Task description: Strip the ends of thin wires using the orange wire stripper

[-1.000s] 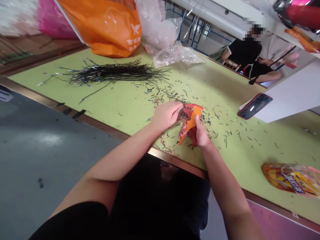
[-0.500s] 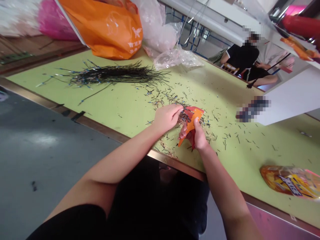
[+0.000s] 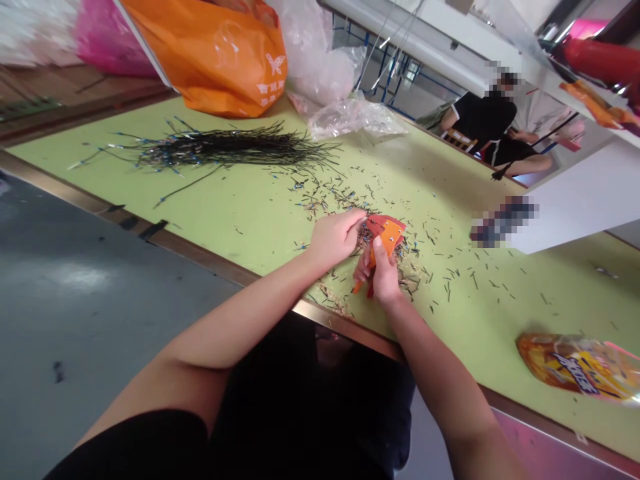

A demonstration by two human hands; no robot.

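My right hand is wrapped round the handles of an orange and red wire stripper, whose head points up and left. Close against the tool's jaws, my left hand is pinched at the fingertips; what it grips is too small to make out. Short dark wire scraps are scattered under and around both hands. A bundle of long black wires with blue-marked ends lies farther back on the left of the green table.
Behind the bundle stand an orange bag and clear plastic bags. A bottle with a yellow label lies at the right. A white panel rises at the right, and a person sits beyond the table.
The wire stripper and my right hand have shifted slightly left, nearer my left fingertips, and the tool's handles look closer together. My left hand has barely moved.
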